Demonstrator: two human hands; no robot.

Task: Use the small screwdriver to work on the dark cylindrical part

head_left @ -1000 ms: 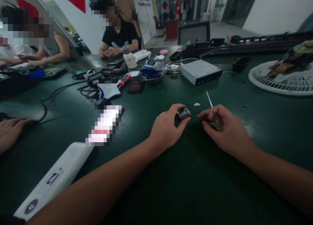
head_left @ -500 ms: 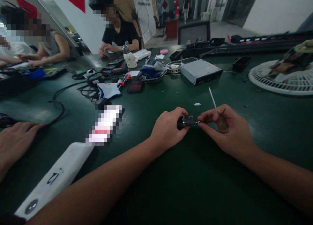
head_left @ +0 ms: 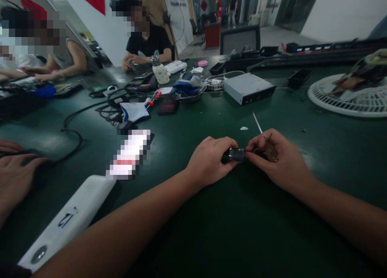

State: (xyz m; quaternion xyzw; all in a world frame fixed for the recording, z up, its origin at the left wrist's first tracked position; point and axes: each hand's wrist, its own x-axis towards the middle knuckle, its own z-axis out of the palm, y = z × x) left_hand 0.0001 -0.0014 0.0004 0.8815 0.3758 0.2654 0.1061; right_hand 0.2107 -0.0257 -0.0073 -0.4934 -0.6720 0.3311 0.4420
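Observation:
Above the green tabletop (head_left: 181,213), my left hand (head_left: 210,159) pinches a small dark part with a shiny metal casing (head_left: 236,154); its exact kind I cannot make out. My right hand (head_left: 282,161) is closed around a screwdriver with an amber handle (head_left: 271,152), its thin shaft slanting up and away to the left. The thumb and forefinger of that hand also pinch at the right end of the small part. Whatever lies between those two fingertips is too small to name. A little white scrap (head_left: 244,128) lies beyond my hands.
On the left are a lit phone (head_left: 130,155), a long white device (head_left: 66,219) and a co-worker's hand (head_left: 18,171) by a black cable (head_left: 80,139). Farther back stand a silver disc drive (head_left: 248,86), a blue cloth bundle (head_left: 189,86) and a white fan grille (head_left: 347,96).
My left hand and the small part have shifted slightly right and nearer. The gap to my right fingertips has closed, and the screwdriver has tilted left. The co-worker's hand moved left.

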